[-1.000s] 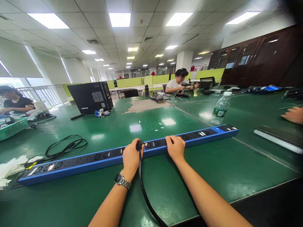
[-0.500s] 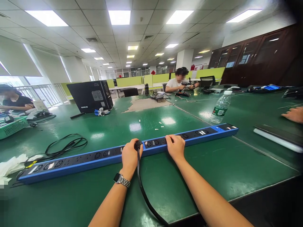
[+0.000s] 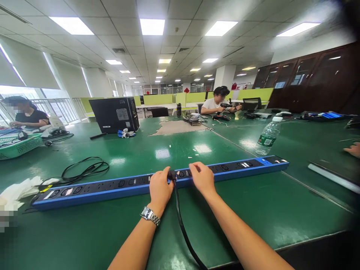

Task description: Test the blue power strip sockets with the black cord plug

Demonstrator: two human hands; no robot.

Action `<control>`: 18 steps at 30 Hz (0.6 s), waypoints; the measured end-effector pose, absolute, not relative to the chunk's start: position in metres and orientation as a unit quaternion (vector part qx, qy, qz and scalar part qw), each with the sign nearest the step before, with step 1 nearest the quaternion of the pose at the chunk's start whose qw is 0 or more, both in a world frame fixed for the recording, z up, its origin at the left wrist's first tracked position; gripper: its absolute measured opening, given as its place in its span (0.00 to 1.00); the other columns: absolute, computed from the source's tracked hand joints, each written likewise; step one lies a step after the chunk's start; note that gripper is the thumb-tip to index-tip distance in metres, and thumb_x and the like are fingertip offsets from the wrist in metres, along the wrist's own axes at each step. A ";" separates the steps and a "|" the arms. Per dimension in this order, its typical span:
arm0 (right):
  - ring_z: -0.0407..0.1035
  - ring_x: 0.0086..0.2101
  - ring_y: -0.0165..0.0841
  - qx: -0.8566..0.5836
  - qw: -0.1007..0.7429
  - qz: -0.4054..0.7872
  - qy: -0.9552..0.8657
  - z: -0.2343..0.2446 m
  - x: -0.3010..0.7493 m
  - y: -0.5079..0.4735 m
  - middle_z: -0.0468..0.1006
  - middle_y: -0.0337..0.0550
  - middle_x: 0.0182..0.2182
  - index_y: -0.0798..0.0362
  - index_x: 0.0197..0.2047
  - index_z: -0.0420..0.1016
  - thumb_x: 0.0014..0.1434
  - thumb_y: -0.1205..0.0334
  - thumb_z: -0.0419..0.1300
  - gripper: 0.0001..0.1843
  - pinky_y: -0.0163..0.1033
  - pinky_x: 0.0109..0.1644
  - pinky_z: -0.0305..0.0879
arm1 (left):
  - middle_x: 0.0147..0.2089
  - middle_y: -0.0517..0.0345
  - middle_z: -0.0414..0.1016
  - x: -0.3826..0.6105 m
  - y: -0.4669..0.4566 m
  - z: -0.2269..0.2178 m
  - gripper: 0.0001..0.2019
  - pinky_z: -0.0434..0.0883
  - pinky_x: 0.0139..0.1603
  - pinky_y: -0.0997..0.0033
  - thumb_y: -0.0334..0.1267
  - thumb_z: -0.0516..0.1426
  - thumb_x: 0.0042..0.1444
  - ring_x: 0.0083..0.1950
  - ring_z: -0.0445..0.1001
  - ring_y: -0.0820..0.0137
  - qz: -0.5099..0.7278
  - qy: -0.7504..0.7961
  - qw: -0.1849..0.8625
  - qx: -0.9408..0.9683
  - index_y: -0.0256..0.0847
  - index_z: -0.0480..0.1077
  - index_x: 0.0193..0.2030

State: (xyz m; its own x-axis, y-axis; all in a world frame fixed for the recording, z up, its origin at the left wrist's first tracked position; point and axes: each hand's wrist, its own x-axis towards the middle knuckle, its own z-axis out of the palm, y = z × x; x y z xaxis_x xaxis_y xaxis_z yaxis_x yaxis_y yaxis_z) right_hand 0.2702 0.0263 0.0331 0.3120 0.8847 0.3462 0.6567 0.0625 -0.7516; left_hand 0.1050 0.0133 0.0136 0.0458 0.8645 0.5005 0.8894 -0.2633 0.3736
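Note:
A long blue and black power strip [image 3: 108,192] lies slantwise across the green table, rows of sockets facing up. At its middle, my left hand [image 3: 161,186], with a metal-banded watch [image 3: 150,215] on the wrist, has its thumb and fingers closed at a black power plug [image 3: 171,175]. The plug sits at the sockets; whether it is fully in cannot be seen. From it a thick black cord [image 3: 180,225] runs down toward the table's near edge. Just right of the plug, my right hand [image 3: 203,179] is over the strip, fingers bent and thumb slightly apart, holding nothing visible.
Behind the strip are a water bottle [image 3: 268,137], a black computer case [image 3: 115,114] and a coiled thin cable [image 3: 81,170]. White tissue [image 3: 22,191] lies left, near a green basket [image 3: 21,146]. Two people sit across the table; another person's hand [image 3: 353,149] shows at right.
The view has shifted slightly. My right hand has moved left along the strip toward the plug. The plug, held upright in my left hand before, now appears lower against the strip.

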 end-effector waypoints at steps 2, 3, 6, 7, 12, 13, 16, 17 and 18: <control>0.73 0.38 0.39 -0.665 0.354 0.180 -0.632 0.052 0.250 0.023 0.81 0.46 0.36 0.50 0.44 0.76 0.59 0.43 0.49 0.24 0.41 0.42 0.63 | 0.52 0.49 0.77 0.101 0.012 0.013 0.24 0.62 0.61 0.56 0.38 0.59 0.55 0.56 0.71 0.60 -0.324 -0.627 0.046 -0.707 0.41 0.66 0.59; 0.74 0.40 0.41 -0.674 0.298 0.175 -0.653 0.060 0.240 0.022 0.81 0.48 0.38 0.51 0.48 0.75 0.58 0.40 0.51 0.27 0.42 0.42 0.64 | 0.55 0.48 0.76 0.098 0.011 0.012 0.24 0.59 0.63 0.53 0.39 0.59 0.54 0.59 0.69 0.58 -0.318 -0.636 0.062 -0.700 0.41 0.66 0.59; 0.74 0.44 0.46 -0.667 0.160 0.145 -0.713 0.073 0.215 0.023 0.80 0.54 0.44 0.54 0.49 0.76 0.54 0.44 0.58 0.26 0.43 0.43 0.65 | 0.60 0.48 0.72 0.090 0.010 0.010 0.23 0.55 0.65 0.49 0.41 0.60 0.53 0.63 0.65 0.54 -0.294 -0.643 0.085 -0.702 0.41 0.69 0.56; 0.74 0.44 0.45 -0.666 0.135 0.137 -0.721 0.075 0.210 0.025 0.80 0.55 0.44 0.54 0.47 0.77 0.54 0.49 0.58 0.22 0.43 0.43 0.65 | 0.59 0.49 0.72 0.088 0.010 0.010 0.22 0.56 0.65 0.49 0.42 0.61 0.53 0.63 0.66 0.55 -0.289 -0.640 0.085 -0.707 0.42 0.70 0.55; 0.74 0.43 0.39 -0.661 0.154 0.103 -0.727 0.091 0.214 0.032 0.81 0.51 0.42 0.54 0.43 0.79 0.60 0.58 0.52 0.16 0.38 0.43 0.64 | 0.53 0.53 0.76 0.086 0.010 0.006 0.21 0.60 0.61 0.51 0.49 0.63 0.50 0.57 0.70 0.56 -0.305 -0.624 0.090 -0.713 0.45 0.73 0.50; 0.74 0.43 0.38 -0.654 0.181 0.097 -0.728 0.096 0.218 0.033 0.82 0.49 0.41 0.52 0.43 0.79 0.60 0.57 0.52 0.16 0.37 0.42 0.63 | 0.52 0.53 0.77 0.087 0.010 0.006 0.21 0.60 0.60 0.52 0.50 0.64 0.50 0.56 0.70 0.56 -0.308 -0.621 0.091 -0.715 0.45 0.73 0.49; 0.74 0.38 0.35 -0.614 0.220 0.128 -0.747 0.101 0.231 0.036 0.82 0.45 0.36 0.52 0.38 0.79 0.59 0.58 0.53 0.14 0.34 0.38 0.62 | 0.52 0.53 0.76 0.087 0.010 0.005 0.23 0.59 0.60 0.52 0.52 0.64 0.48 0.56 0.69 0.56 -0.311 -0.619 0.093 -0.715 0.45 0.72 0.49; 0.73 0.34 0.34 -0.600 0.225 0.154 -0.752 0.099 0.235 0.037 0.81 0.44 0.32 0.53 0.35 0.79 0.58 0.58 0.54 0.13 0.34 0.36 0.61 | 0.52 0.53 0.76 0.087 0.010 0.005 0.24 0.59 0.61 0.52 0.52 0.64 0.48 0.57 0.69 0.56 -0.311 -0.620 0.093 -0.714 0.44 0.72 0.49; 0.72 0.31 0.33 -0.584 0.229 0.187 -0.756 0.094 0.238 0.039 0.80 0.43 0.27 0.53 0.34 0.79 0.59 0.58 0.54 0.13 0.34 0.34 0.61 | 0.52 0.53 0.76 0.087 0.010 0.005 0.24 0.59 0.61 0.51 0.52 0.64 0.48 0.57 0.69 0.56 -0.312 -0.622 0.092 -0.712 0.44 0.72 0.50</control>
